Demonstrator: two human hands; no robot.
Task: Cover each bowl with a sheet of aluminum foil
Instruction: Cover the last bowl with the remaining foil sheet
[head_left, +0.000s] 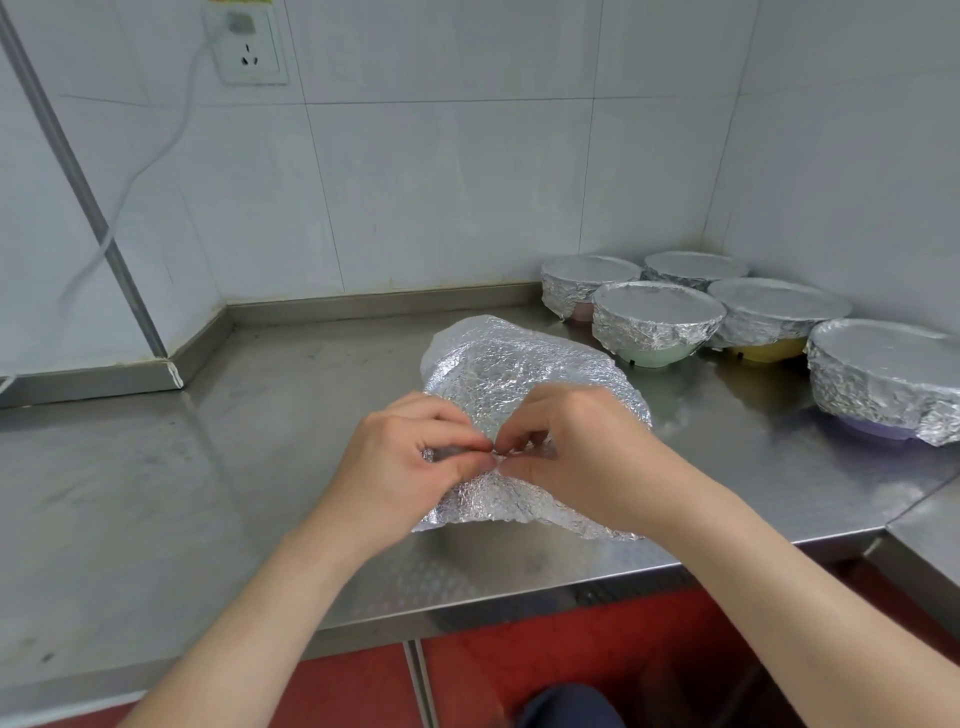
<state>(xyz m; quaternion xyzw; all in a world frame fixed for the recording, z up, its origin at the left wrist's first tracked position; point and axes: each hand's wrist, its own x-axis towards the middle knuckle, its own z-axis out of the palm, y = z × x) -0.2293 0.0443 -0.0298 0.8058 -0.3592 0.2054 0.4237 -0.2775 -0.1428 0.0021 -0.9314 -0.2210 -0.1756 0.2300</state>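
The left hand (402, 467) is pinching the near edge of the crumpled foil (498, 364) mid-counter (208, 467). The right hand (582, 452) is pinching it just beside, fingertips meeting. Five foil-covered bowls (657, 319) are sitting far right.

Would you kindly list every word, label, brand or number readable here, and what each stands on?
None can be read.
The yellow sticker above the socket is cut off by the frame edge and blurred.
The foil, the covered bowls and the counter show no print.
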